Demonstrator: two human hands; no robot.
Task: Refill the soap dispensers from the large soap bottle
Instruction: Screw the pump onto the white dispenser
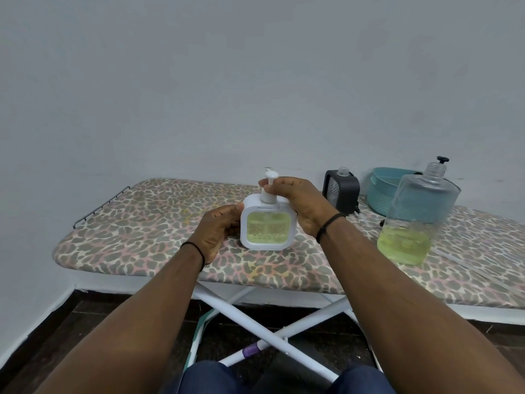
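White square dispenser (266, 225) stands upright on the leopard-print ironing board (136, 223), its window showing yellow-green soap nearly to the top.

Left hand (220, 233): curled against the dispenser's left side, fingers wrapped toward its back. Judged a bracing hold, so the body cannot turn or slide while the top is worked.

Right hand (295, 203): thumb and fingers pinch the white pump head (268, 191) at its collar, directly above the dispenser body. The grip sits at the neck and not on the nozzle, which fits twisting the collar. Whether it is being tightened or loosened cannot be told; given the high fill level, tightening after a refill seems the likelier reading.

Right of the right-hand grip and well apart from it: large clear soap bottle (417, 220), upright, mouth open with no cap visible on it, soap only in the lower part. Left uncapped presumably because more pouring is due.

Behind the right wrist: dark dispenser (342, 191) with its neck bare and no pump fitted, so probably next for filling. A black pump top (442, 159) shows behind the big bottle's neck; what it rests on is hidden. Teal basket (383, 191) lies beyond, near the wall.

Risk noted: open bottle stands close to the right forearm.
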